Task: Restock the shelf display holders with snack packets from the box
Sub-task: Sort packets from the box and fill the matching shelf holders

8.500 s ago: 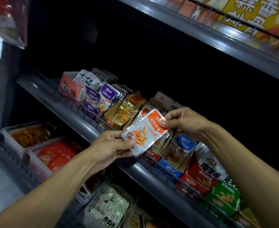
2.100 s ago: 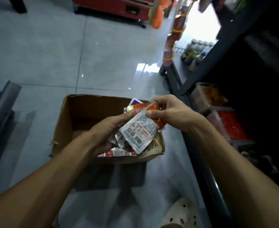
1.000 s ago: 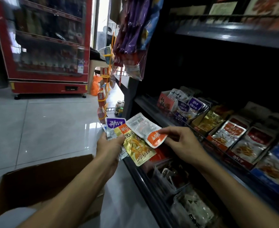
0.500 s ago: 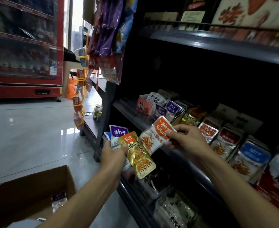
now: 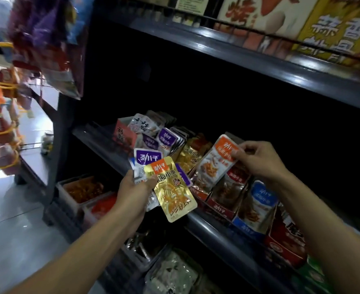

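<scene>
Snack packets: my left hand (image 5: 132, 193) grips a fanned bunch, gold packet (image 5: 172, 193) in front, purple-topped packet (image 5: 148, 161) behind it; how many lie beneath I cannot tell, as the gold one covers them. My right hand (image 5: 259, 161) pinches the top corner of an orange-and-white packet (image 5: 215, 164), held tilted over the display holders (image 5: 221, 205) on the middle shelf (image 5: 219, 232). Whether its lower edge sits inside a holder is not visible. Holders stand in a row, each with packets leaning upright; those at far right are cut off by the frame edge. Shelf interior behind them is dark, no detail. Upper shelf (image 5: 259, 62) carries large boxes, cropped at top. Lower bins (image 5: 85, 189) hold reddish items, blurred. Hanging bags (image 5: 47, 39) at upper left are smeared. Pale tiled floor (image 5: 15, 230) at left.
</scene>
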### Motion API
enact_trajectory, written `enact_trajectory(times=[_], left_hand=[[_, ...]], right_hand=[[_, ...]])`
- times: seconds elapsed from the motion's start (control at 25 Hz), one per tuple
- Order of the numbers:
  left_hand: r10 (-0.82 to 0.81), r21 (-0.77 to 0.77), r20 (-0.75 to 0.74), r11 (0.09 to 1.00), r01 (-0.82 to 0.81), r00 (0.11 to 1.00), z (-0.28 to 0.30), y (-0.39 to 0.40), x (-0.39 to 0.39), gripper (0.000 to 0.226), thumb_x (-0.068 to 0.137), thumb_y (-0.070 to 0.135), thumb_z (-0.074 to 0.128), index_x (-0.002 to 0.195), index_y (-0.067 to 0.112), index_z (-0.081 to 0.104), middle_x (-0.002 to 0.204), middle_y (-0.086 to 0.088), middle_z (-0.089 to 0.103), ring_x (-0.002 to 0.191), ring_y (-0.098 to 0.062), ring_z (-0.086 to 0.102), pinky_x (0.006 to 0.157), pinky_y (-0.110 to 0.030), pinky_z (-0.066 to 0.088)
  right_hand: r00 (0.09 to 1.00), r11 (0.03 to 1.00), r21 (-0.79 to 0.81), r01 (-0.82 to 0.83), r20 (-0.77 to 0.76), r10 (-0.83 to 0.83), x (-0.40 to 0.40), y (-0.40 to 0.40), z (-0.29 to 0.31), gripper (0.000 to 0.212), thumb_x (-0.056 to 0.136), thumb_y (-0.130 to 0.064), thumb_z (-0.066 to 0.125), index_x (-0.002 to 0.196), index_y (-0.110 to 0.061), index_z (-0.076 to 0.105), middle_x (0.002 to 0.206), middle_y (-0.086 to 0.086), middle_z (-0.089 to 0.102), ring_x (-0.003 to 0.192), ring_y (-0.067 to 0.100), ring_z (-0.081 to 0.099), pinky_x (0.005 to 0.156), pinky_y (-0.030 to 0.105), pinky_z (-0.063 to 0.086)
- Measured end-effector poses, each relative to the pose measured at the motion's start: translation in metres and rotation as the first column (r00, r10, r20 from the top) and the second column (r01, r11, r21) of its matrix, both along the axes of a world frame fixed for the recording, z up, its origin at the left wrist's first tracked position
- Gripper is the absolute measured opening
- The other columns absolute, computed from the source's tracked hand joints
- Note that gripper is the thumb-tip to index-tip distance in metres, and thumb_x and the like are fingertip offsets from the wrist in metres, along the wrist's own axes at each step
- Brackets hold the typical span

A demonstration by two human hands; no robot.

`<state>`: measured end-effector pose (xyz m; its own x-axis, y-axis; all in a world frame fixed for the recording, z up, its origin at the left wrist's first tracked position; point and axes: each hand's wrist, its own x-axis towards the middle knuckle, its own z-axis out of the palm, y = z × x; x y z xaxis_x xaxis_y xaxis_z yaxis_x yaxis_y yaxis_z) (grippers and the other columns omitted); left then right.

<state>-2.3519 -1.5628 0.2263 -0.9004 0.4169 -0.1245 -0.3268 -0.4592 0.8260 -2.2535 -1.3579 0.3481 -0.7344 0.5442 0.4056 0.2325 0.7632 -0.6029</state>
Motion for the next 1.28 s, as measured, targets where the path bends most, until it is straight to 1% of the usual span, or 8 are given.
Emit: enact_trajectory(times=[0.12, 0.44, 0.52, 0.64, 0.76, 0.88, 1.12, 1.28], left_hand=[[-0.017, 0.031, -0.020, 0.999, 0.018, 1.000, -0.001, 0.003, -0.013, 0.023, 0.095, 0.000, 0.057, 0.106, 0.020, 0.061, 0.099, -0.002, 0.073, 0.090, -0.019, 0.070, 0.073, -0.033, 0.054], [-0.012, 0.027, -0.008, 1.000, 0.012, 1.000, -0.013, 0.009, -0.024, 0.023, 0.095, 0.002, 0.059, 0.104, 0.023, 0.060, 0.097, -0.001, 0.072, 0.086, -0.020, 0.071, 0.067, -0.032, 0.054], [-0.021, 0.024, -0.011, 0.999, 0.021, 1.000, -0.015, 0.012, -0.022, 0.024, 0.094, 0.003, 0.060, 0.101, 0.026, 0.060, 0.099, -0.002, 0.073, 0.090, -0.023, 0.071, 0.076, -0.038, 0.056], [-0.029, 0.039, 0.002, 0.999, 0.029, 1.000, -0.016, 0.017, -0.016, 0.026, 0.094, 0.003, 0.060, 0.101, 0.028, 0.059, 0.101, -0.001, 0.073, 0.091, -0.022, 0.071, 0.081, -0.041, 0.055], [-0.024, 0.067, 0.048, 0.998, 0.020, 0.999, -0.017, 0.022, -0.009, 0.025, 0.095, 0.002, 0.059, 0.099, 0.026, 0.060, 0.099, -0.003, 0.074, 0.089, -0.023, 0.071, 0.082, -0.042, 0.056], [-0.022, 0.085, 0.058, 0.996, 0.017, 0.998, -0.016, 0.020, -0.008, 0.026, 0.095, 0.002, 0.059, 0.100, 0.027, 0.059, 0.098, -0.002, 0.074, 0.089, -0.022, 0.071, 0.083, -0.042, 0.055], [0.001, 0.105, 0.059, 0.994, -0.007, 0.998, -0.014, 0.015, -0.013, 0.024, 0.095, 0.003, 0.060, 0.105, 0.024, 0.059, 0.099, -0.001, 0.073, 0.088, -0.020, 0.071, 0.078, -0.039, 0.055], [0.002, 0.109, 0.063, 0.994, -0.009, 0.998, -0.014, 0.013, -0.016, 0.025, 0.094, 0.003, 0.060, 0.103, 0.026, 0.058, 0.100, -0.001, 0.072, 0.089, -0.021, 0.071, 0.079, -0.040, 0.055]], right_hand=[[0.998, 0.998, 0.021, 0.061, -0.002, -0.061, -0.013, 0.018, -0.001, 0.011, 0.096, -0.023, 0.061, 0.093, -0.013, 0.064, 0.088, 0.002, 0.066, 0.082, 0.020, 0.065, 0.074, 0.036, 0.054], [0.968, 0.988, 0.070, 0.136, 0.202, -0.148, -0.042, 0.027, -0.028, 0.017, 0.095, -0.019, 0.063, 0.081, -0.011, 0.064, 0.085, 0.009, 0.070, 0.068, 0.016, 0.062, 0.069, 0.037, 0.055], [0.953, 0.973, 0.184, 0.136, 0.246, -0.180, -0.046, 0.031, -0.036, 0.019, 0.095, -0.020, 0.063, 0.076, -0.017, 0.059, 0.086, 0.006, 0.067, 0.073, 0.017, 0.062, 0.071, 0.040, 0.057], [0.915, 0.909, 0.394, 0.139, 0.300, -0.270, -0.052, 0.033, -0.046, 0.015, 0.095, -0.026, 0.062, 0.082, -0.021, 0.056, 0.087, -0.001, 0.061, 0.074, 0.015, 0.060, 0.063, 0.031, 0.050], [0.899, 0.893, 0.424, 0.152, 0.317, -0.303, -0.055, 0.036, -0.051, 0.020, 0.094, -0.028, 0.063, 0.077, -0.026, 0.052, 0.087, -0.003, 0.059, 0.076, 0.015, 0.060, 0.064, 0.030, 0.050], [0.901, 0.918, 0.364, 0.158, 0.328, -0.285, -0.056, 0.039, -0.049, 0.022, 0.092, -0.025, 0.066, 0.075, -0.024, 0.053, 0.087, -0.003, 0.062, 0.075, 0.013, 0.061, 0.059, 0.024, 0.045], [0.962, 0.994, -0.009, 0.109, 0.254, -0.103, -0.058, 0.035, -0.037, 0.016, 0.087, -0.009, 0.071, 0.094, -0.014, 0.057, 0.085, 0.004, 0.066, 0.073, 0.012, 0.066, 0.055, 0.020, 0.049], [0.959, 0.995, 0.045, 0.093, 0.264, -0.101, -0.061, 0.036, -0.032, 0.008, 0.091, -0.013, 0.066, 0.085, -0.016, 0.063, 0.084, -0.002, 0.066, 0.077, 0.010, 0.065, 0.059, 0.021, 0.048]])
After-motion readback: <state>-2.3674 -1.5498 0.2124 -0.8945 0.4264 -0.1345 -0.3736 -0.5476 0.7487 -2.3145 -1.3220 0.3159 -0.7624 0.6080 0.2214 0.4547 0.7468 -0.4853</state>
